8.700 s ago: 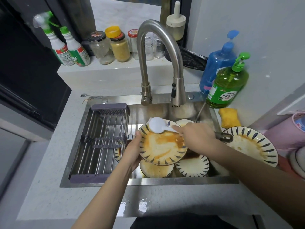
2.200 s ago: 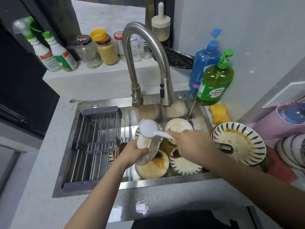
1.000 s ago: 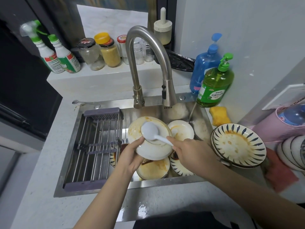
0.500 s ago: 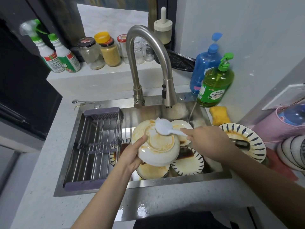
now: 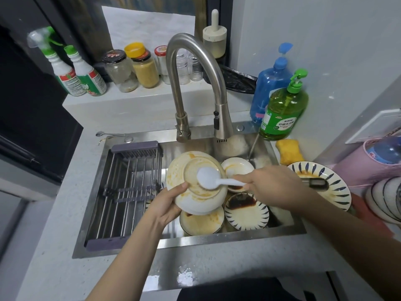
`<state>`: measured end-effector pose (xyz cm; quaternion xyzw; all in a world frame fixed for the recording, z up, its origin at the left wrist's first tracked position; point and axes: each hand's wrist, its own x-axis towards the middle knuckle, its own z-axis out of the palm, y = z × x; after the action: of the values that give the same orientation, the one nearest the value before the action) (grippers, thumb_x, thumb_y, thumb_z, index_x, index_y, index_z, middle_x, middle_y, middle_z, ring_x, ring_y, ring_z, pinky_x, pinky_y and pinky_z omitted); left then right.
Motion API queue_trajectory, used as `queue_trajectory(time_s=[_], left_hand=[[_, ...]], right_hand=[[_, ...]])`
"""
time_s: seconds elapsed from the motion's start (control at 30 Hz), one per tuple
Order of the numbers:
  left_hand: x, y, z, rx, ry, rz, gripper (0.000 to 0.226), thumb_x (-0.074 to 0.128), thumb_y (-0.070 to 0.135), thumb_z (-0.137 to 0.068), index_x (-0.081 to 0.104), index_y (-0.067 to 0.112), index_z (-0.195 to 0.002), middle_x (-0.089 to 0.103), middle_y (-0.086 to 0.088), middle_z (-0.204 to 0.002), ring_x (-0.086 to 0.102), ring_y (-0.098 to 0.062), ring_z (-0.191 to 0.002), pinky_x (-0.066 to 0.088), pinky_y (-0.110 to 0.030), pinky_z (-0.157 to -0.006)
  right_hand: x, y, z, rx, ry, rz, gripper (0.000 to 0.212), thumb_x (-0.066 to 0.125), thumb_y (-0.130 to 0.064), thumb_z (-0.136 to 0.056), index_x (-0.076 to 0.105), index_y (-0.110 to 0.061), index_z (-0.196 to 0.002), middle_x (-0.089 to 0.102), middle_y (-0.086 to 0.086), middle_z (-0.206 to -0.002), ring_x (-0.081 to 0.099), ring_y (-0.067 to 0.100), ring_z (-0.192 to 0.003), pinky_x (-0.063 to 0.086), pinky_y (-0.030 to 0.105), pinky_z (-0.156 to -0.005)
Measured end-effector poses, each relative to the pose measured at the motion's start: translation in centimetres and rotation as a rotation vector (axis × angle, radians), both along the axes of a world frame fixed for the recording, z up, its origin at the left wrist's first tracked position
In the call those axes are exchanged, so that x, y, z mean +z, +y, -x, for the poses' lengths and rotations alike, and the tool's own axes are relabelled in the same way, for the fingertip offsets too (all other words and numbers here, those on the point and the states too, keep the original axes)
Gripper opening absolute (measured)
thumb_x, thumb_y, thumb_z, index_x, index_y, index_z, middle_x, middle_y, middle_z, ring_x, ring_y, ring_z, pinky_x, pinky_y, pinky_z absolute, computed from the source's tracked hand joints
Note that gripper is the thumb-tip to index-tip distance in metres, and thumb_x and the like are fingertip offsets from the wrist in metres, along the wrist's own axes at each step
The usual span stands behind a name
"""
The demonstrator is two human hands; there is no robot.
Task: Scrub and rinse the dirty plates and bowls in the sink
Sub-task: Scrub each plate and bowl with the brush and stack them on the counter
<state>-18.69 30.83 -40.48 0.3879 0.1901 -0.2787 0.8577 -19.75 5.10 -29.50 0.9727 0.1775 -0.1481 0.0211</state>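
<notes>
Bowl (image 5: 195,185) gripped by left hand (image 5: 167,205); right hand (image 5: 273,185) pinches white spoon (image 5: 214,179); green bottle (image 5: 284,109) label unreadable.

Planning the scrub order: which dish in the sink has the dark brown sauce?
The striped-rim plate at the sink's front right, below the right hand; a dark brown pool marks it, while the others carry orange smears.

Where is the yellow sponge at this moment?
In the head view the yellow sponge lies on the counter right of the sink, just below the green soap bottle and behind the striped plate.
</notes>
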Motion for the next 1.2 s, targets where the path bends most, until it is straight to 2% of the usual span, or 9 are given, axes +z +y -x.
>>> queue_trajectory(time_s=[0.23, 0.33, 0.47, 0.57, 0.63, 0.9, 1.0, 1.13, 1.2], left_hand=[[0.4, -0.2, 0.0, -0.062, -0.032, -0.008, 0.083, 0.097, 0.007, -0.035, 0.064, -0.008, -0.109, 0.067, -0.025, -0.111, 0.069, -0.034, -0.096, 0.059, -0.042, -0.072], [0.5, 0.1, 0.0, -0.009, -0.014, 0.003, 0.078, 0.097, 0.005, -0.034, 0.066, -0.007, -0.104, 0.069, -0.025, -0.107, 0.07, -0.033, -0.092, 0.059, -0.043, -0.067], [0.8, 0.5, 0.4, -0.007, -0.012, -0.103, 0.042, 0.075, 0.0, -0.067, 0.062, -0.004, -0.106, 0.072, -0.02, -0.096, 0.072, -0.029, -0.082, 0.06, -0.039, -0.062], [0.8, 0.4, 0.5, -0.104, -0.053, -0.191, 0.069, 0.094, 0.006, -0.045, 0.064, -0.008, -0.105, 0.071, -0.023, -0.102, 0.071, -0.031, -0.087, 0.059, -0.038, -0.066], [0.7, 0.5, 0.6, -0.18, -0.076, -0.267, 0.062, 0.085, 0.001, -0.056, 0.061, -0.011, -0.112, 0.068, -0.024, -0.108, 0.07, -0.032, -0.092, 0.059, -0.038, -0.072], [1.0, 1.7, 0.3, -0.233, -0.123, -0.351, 0.039, 0.069, 0.001, -0.066, 0.063, -0.005, -0.105, 0.071, -0.02, -0.102, 0.071, -0.03, -0.089, 0.059, -0.037, -0.069], [1.6, 1.5, 0.0, -0.271, -0.141, -0.373, 0.044, 0.077, 0.004, -0.061, 0.064, -0.004, -0.103, 0.071, -0.019, -0.101, 0.071, -0.029, -0.089, 0.059, -0.035, -0.069], [1.3, 1.7, 0.1, -0.188, -0.134, -0.243, 0.08, 0.098, 0.013, -0.03, 0.065, -0.007, -0.099, 0.071, -0.022, -0.101, 0.071, -0.031, -0.09, 0.059, -0.036, -0.068], [1.2, 1.9, 0.1, -0.189, -0.14, -0.215, 0.084, 0.099, 0.014, -0.026, 0.065, -0.007, -0.1, 0.071, -0.022, -0.101, 0.071, -0.031, -0.09, 0.059, -0.036, -0.068]], right_hand=[[-1.2, 1.4, 0.4, -0.06, -0.097, -0.027, 0.044, 0.03, -0.033, -0.102, 0.027, -0.048, -0.144, 0.041, -0.006, -0.064, 0.045, 0.014, -0.06, 0.028, 0.026, -0.047], [-1.5, 0.2, 0.4, -0.092, -0.045, 0.003, 0.04, 0.032, -0.029, -0.102, 0.038, -0.041, -0.139, 0.048, -0.007, -0.071, 0.05, 0.015, -0.065, 0.031, 0.027, -0.049], [-0.8, 0.4, 1.3, -0.059, 0.048, -0.013, 0.036, 0.034, -0.034, -0.1, 0.044, -0.045, -0.133, 0.051, -0.007, -0.071, 0.054, 0.014, -0.067, 0.038, 0.027, -0.055], [-0.6, 1.4, 1.3, -0.158, -0.044, -0.17, 0.041, 0.033, -0.035, -0.101, 0.034, -0.049, -0.14, 0.051, -0.008, -0.071, 0.052, 0.012, -0.066, 0.04, 0.027, -0.058], [-0.8, 1.8, 0.9, -0.198, -0.049, -0.221, 0.042, 0.033, -0.034, -0.101, 0.034, -0.05, -0.14, 0.047, -0.01, -0.066, 0.045, 0.008, -0.059, 0.037, 0.026, -0.053], [-1.3, 0.7, -0.4, -0.304, 0.129, -0.222, 0.037, 0.035, -0.032, -0.1, 0.049, -0.05, -0.129, 0.065, -0.004, -0.092, 0.061, 0.016, -0.08, 0.048, 0.029, -0.066], [-1.0, 1.7, -0.2, -0.258, 0.055, -0.288, 0.038, 0.036, -0.032, -0.1, 0.046, -0.052, -0.131, 0.053, -0.012, -0.072, 0.05, 0.006, -0.061, 0.04, 0.024, -0.053], [-1.4, 0.8, -1.2, -0.355, 0.134, -0.261, 0.034, 0.036, -0.032, -0.1, 0.053, -0.042, -0.128, 0.066, -0.004, -0.095, 0.061, 0.015, -0.075, 0.045, 0.028, -0.061], [-1.2, 1.4, -0.7, -0.306, 0.111, -0.273, 0.034, 0.036, -0.031, -0.101, 0.052, -0.042, -0.129, 0.06, -0.009, -0.081, 0.054, 0.009, -0.064, 0.04, 0.026, -0.053]])
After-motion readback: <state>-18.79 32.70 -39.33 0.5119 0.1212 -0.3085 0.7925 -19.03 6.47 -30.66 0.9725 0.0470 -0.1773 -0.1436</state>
